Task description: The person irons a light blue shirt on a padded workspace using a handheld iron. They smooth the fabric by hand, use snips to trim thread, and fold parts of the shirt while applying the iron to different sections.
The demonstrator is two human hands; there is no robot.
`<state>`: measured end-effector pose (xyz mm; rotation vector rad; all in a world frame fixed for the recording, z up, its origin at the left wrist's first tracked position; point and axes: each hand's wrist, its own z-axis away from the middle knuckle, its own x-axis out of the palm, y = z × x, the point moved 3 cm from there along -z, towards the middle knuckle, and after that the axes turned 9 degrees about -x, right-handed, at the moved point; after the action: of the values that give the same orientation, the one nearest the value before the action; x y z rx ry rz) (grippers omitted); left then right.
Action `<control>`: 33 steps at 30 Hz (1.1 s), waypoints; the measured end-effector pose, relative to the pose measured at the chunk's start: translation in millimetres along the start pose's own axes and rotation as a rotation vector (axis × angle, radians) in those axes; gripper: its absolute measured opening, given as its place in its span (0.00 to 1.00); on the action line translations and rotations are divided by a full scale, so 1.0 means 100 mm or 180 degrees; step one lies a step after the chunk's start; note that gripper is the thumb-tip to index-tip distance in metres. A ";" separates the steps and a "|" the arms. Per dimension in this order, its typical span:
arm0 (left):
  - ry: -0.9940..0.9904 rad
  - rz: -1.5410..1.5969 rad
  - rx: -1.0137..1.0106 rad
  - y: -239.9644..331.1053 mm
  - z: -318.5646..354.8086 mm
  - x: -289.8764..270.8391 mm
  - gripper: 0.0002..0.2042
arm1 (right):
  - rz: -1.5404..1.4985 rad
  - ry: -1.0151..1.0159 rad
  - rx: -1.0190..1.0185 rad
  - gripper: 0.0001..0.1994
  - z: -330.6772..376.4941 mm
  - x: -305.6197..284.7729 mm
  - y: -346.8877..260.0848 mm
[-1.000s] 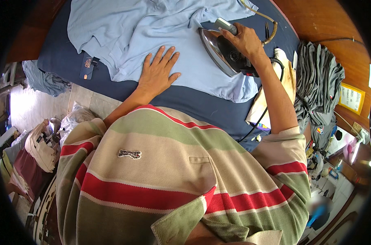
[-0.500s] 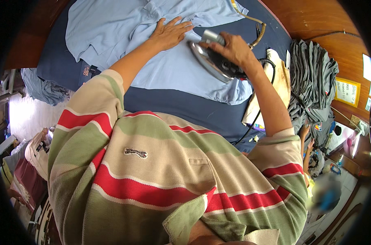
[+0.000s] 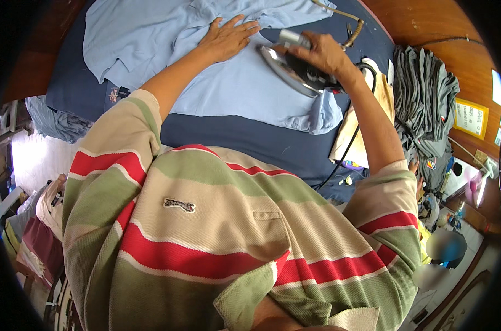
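My right hand (image 3: 323,52) grips the iron (image 3: 294,71) on the light blue shirt (image 3: 245,88) at the board's far side, while my left hand (image 3: 225,38) presses flat just beside its tip, risking 1 burn.

A rectangular sign (image 3: 471,118) with a yellow border and pale centre is mounted on the wooden wall at the right edge. A small dark label patch (image 3: 113,95) with reddish marks, possibly a garment tag, lies at the left edge of the navy ironing surface (image 3: 272,146).
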<state>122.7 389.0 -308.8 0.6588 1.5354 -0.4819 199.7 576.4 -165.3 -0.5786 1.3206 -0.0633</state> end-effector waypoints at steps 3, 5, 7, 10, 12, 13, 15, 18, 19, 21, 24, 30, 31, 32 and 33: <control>-0.0011 0.0158 0.0019 -0.01 -0.02 0.03 0.22 | 0.0327 -0.0800 -0.0778 0.24 0.10 0.18 -0.36; -0.0172 0.0496 -0.0016 -0.05 -0.06 0.06 0.21 | 0.0435 -0.0993 -0.1114 0.23 0.09 0.37 -0.70; -0.0320 0.0896 0.0023 -0.12 -0.11 0.05 0.21 | 0.0496 -0.1003 -0.1162 0.23 -0.03 0.57 -1.01; -0.0221 0.1643 0.0136 -0.30 -0.09 -0.12 0.20 | 0.0453 -0.1021 -0.1175 0.24 -0.18 0.66 -1.24; 0.0147 0.2045 0.0014 -0.42 0.05 -0.32 0.20 | 0.0397 -0.1055 -0.1166 0.24 -0.17 0.63 -1.25; 0.0578 0.1806 -0.0170 -0.44 0.19 -0.43 0.19 | 0.0378 -0.1076 -0.1142 0.25 -0.13 0.58 -1.19; 0.0878 0.2398 -0.0425 -0.28 0.59 -0.55 0.19 | 0.0364 -0.1090 -0.0957 0.25 -0.03 0.47 -1.01; 0.0604 0.2730 -0.0619 0.24 1.20 -0.49 0.21 | 0.0294 -0.0692 -0.0347 0.27 0.06 0.30 -0.60; 0.0463 0.2132 -0.0634 0.40 1.31 -0.45 0.22 | 0.0167 -0.0542 -0.0029 0.27 0.09 0.23 -0.46; -0.0238 0.0504 -0.0549 0.55 1.50 -0.31 0.28 | 0.0292 -0.0107 0.0136 0.29 0.13 0.18 -0.28; 0.0048 0.0169 -0.0540 0.56 1.57 -0.25 0.29 | 0.0240 -0.0064 0.0177 0.28 0.20 0.17 -0.18; -0.0210 0.0415 -0.0648 0.37 1.72 -0.28 0.29 | 0.0385 -0.1429 -0.1202 0.22 0.58 0.30 -0.49; -0.0166 0.0429 -0.0695 0.32 1.76 -0.29 0.29 | 0.0274 -0.1536 -0.1221 0.22 0.61 0.30 -0.52; -0.0121 0.0440 -0.0747 0.26 1.81 -0.30 0.28 | 0.0362 -0.1321 -0.1110 0.22 0.60 0.30 -0.55; -0.0295 0.0331 -0.0907 0.19 1.85 -0.28 0.28 | 0.0378 -0.1142 -0.1061 0.22 0.57 0.29 -0.59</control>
<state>273.9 277.9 -294.1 0.4851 1.4397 -0.2063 276.4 535.8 -158.7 -0.7528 1.0163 0.3501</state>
